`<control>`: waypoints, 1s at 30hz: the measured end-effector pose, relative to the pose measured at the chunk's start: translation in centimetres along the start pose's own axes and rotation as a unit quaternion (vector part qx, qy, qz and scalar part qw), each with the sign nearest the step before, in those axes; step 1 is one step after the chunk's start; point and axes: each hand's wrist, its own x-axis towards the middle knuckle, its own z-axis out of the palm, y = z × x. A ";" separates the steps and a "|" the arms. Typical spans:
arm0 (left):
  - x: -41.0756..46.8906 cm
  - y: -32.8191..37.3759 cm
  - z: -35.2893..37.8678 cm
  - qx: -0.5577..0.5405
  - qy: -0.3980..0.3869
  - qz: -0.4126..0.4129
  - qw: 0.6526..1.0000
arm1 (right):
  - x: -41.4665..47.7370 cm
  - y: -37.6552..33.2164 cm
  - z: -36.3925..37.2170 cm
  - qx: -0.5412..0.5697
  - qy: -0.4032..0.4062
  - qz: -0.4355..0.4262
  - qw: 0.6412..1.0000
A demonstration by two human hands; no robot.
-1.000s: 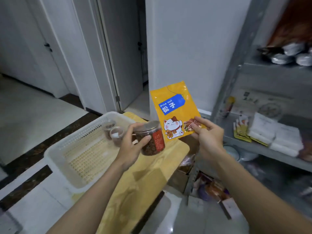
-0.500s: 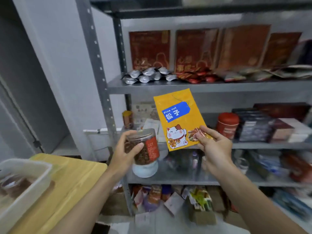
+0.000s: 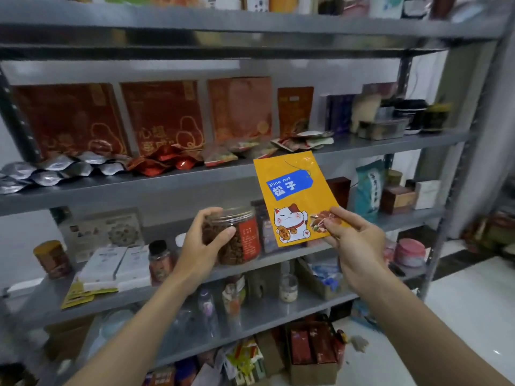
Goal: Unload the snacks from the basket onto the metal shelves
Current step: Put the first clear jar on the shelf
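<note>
Grip check: left hand (image 3: 202,246) clasps the clear jar (image 3: 239,238), right hand (image 3: 355,242) pinches the yellow pine-nut pouch (image 3: 292,196) by its lower corner, both just off the front edge of the metal shelves (image 3: 133,189). Neither shelved yet; basket out of view.

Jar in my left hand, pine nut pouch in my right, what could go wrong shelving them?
The middle shelf looks crowded: sliding the jar in may topple the black-capped bottle near it. The pouch is pinched at one corner by your right hand, so it may slip or flop over once stood up.
</note>
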 end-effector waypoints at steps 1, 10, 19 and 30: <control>1.4 -0.1 1.2 -0.001 -0.006 0.004 1.000 | 1.4 -0.5 -0.6 0.001 0.007 -0.006 1.000; 16.1 0.0 10.4 -0.053 -0.016 0.073 0.996 | 15.9 -6.0 -2.4 0.006 0.045 -0.059 0.997; 27.7 2.3 17.0 0.000 -0.006 0.111 0.994 | 30.9 -12.3 -1.4 0.004 0.011 -0.054 0.998; 35.1 3.7 24.3 0.041 0.092 0.128 0.987 | 45.8 -13.4 3.4 -0.013 -0.109 0.064 0.992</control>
